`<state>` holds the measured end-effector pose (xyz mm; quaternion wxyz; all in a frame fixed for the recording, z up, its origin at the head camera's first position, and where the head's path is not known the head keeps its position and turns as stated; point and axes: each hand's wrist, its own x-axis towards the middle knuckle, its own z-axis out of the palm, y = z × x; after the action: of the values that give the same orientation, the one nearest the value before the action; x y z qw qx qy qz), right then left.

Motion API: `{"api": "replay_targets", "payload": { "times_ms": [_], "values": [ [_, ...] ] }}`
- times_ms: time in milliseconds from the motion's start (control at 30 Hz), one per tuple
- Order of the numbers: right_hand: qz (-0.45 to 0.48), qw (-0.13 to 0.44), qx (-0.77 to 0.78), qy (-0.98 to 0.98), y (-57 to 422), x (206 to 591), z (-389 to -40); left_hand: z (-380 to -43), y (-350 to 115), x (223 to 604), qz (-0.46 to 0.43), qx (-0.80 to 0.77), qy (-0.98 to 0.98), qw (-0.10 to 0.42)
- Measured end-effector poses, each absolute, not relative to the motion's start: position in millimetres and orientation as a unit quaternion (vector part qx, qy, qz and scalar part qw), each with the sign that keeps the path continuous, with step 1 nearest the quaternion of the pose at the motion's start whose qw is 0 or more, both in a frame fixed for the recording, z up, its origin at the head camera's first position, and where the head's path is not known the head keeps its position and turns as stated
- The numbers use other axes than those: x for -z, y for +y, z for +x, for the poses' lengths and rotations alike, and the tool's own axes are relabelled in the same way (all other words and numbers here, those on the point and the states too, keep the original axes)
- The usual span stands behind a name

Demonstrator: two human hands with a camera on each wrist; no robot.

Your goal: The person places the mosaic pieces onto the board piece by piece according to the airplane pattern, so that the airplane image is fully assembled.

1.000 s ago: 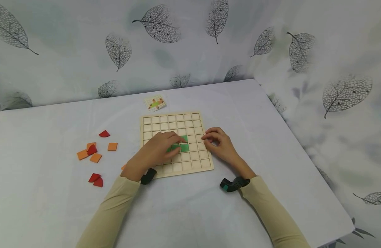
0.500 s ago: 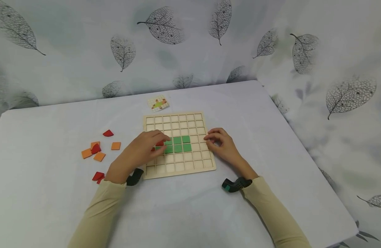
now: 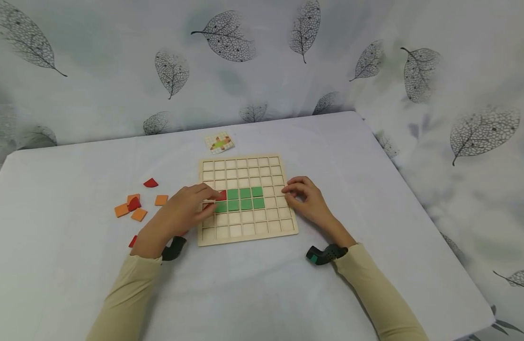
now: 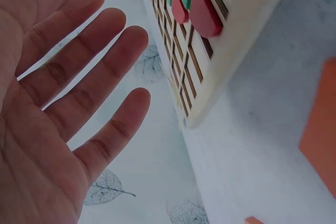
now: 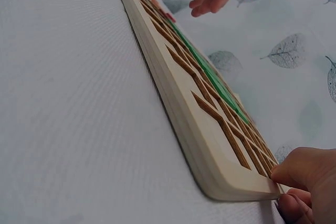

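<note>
A wooden grid board (image 3: 260, 216) lies on the white table, with two rows of green square tiles (image 3: 245, 204) set in its cells. A red piece (image 3: 222, 194) sits left of the upper green row; the left wrist view shows two red rounded pieces (image 4: 206, 13) there. Over the board's left side is my left hand (image 3: 176, 213), fingers extended and apart, with nothing in them. My right hand (image 3: 306, 199) pinches the board's right edge; its thumb (image 5: 299, 166) lies on top and curled fingers sit below the rim.
Left of the board lie several orange square tiles (image 3: 161, 200) and red fan-shaped pieces (image 3: 151, 183), one partly hidden by the left wrist. Behind the board is a small pattern card (image 3: 219, 142). A leaf-print cloth (image 3: 270, 61) hangs behind the table.
My left hand has drawn back leftward across the board, uncovering the green tiles and a red piece. The right hand stays at the right edge. The head view has shifted slightly.
</note>
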<state>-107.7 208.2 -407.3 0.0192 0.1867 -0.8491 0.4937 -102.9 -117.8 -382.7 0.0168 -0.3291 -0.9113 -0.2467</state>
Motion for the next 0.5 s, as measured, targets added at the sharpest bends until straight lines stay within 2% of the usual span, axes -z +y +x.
{"api": "replay_targets", "payload": {
  "times_ms": [500],
  "values": [
    [0.187, 0.017, -0.497, -0.847, 207.9, 406.5, -107.3, -93.8, -155.3, 383.0, -0.278, 0.263, -0.923, -0.029]
  ]
}}
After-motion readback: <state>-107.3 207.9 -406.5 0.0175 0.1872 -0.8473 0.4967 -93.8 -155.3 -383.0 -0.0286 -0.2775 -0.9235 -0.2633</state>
